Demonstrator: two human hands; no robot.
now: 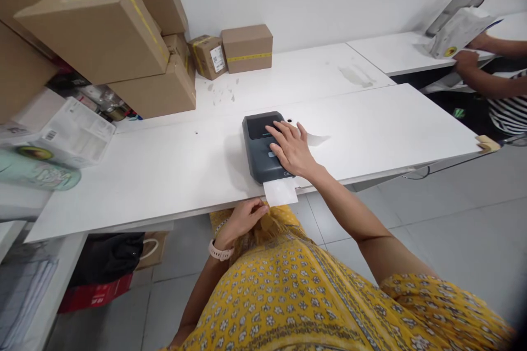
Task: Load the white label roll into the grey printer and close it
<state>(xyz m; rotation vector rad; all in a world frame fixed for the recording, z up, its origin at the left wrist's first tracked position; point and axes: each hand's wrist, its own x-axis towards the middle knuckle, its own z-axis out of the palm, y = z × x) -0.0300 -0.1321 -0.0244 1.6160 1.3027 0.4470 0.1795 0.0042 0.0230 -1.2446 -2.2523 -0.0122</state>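
A dark grey-blue label printer [263,156] sits near the front edge of the white table. From its front a blank white label [281,192] sticks out over the table edge. My right hand [292,148] lies on top of the printer with fingers spread, touching the lid and button area. Just below the label's left corner, my left hand [246,218] is at the table edge, its thumb and fingers curled together. Whatever may be in those fingers is hidden. A strip of white paper [318,139] shows behind the printer, right of my right hand.
Brown cardboard boxes [102,38] are stacked at the back left, with two smaller boxes [247,48] by the wall. A white carton [78,131] and a mint-green bottle [41,170] lie at the left. At far right another person's arms [494,60] hold a white package [459,33].
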